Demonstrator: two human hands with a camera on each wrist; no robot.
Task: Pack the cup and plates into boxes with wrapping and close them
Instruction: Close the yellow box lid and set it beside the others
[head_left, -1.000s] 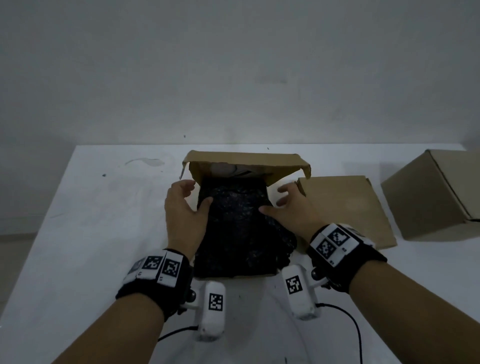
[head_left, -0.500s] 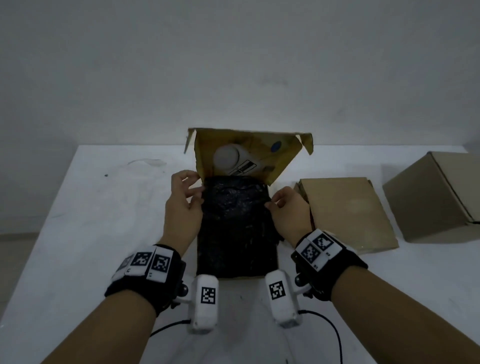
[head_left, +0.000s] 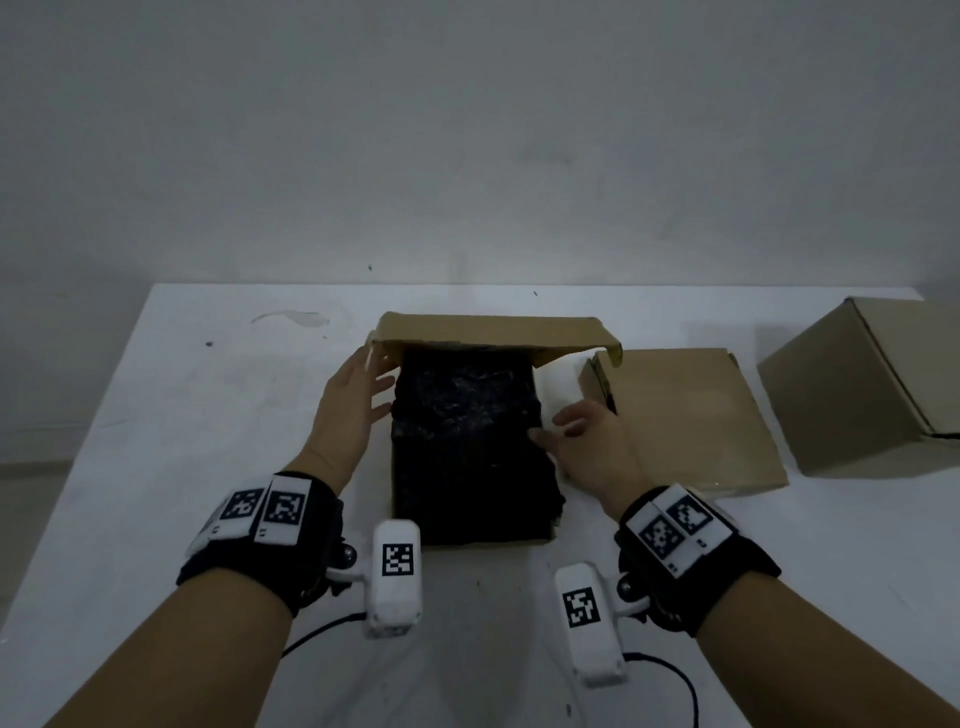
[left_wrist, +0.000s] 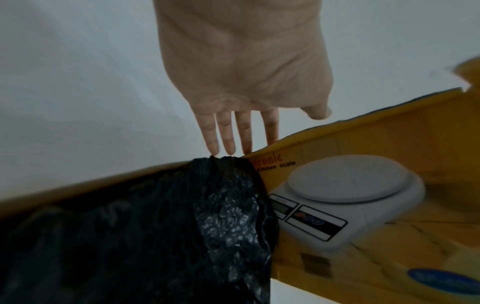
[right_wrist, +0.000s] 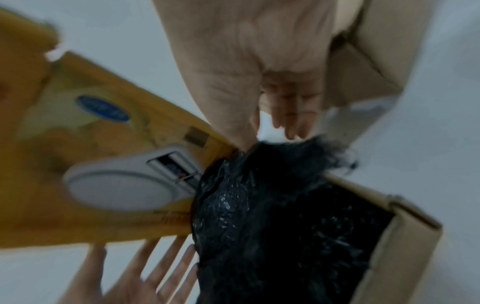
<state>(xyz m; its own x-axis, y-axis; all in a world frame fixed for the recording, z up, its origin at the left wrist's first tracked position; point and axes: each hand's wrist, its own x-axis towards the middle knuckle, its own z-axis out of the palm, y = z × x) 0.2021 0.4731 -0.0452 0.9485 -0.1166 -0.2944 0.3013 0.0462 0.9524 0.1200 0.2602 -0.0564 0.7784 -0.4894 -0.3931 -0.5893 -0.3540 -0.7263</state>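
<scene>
— Box (head_left: 475, 540) where?
— Centre of the head view, on a white table (head_left: 156, 467), long axis running from lower frame toward upper frame. Open at the top, stuffed with black crinkled wrapping (head_left: 467, 441) that rises to the rim and bulges over the right wall. Lid flap (head_left: 493, 332) hinged at the far end, leaning forward over the opening; printed yellow inner face with a picture of a kitchen scale, seen from both wrist views.
— Surface and room?
— White tabletop, a few dark specks and a faint smear at upper left. Plain grey wall behind. Dim light.
— Left hand (head_left: 353, 410)?
— Open, fingers straight and slightly spread, standing just beside the left wall of the box near the far corner. Fingertips (left_wrist: 223, 148) right at the edge of the wrapping in the left wrist view; actual contact hard to tell.
— Right hand (head_left: 592, 441)?
— Also open, fingers loosely curved, gripping nothing. Thumb side touching the wrapping at the right rim; blurred in the right wrist view.
— Anything else on the table?
— Right of centre, a flat closed cardboard box (head_left: 685, 415), near the right hand. Far right, a taller cardboard box (head_left: 872, 395), closed. Black cables (head_left: 670, 675) trailing from the wrist cameras at lower frame.
</scene>
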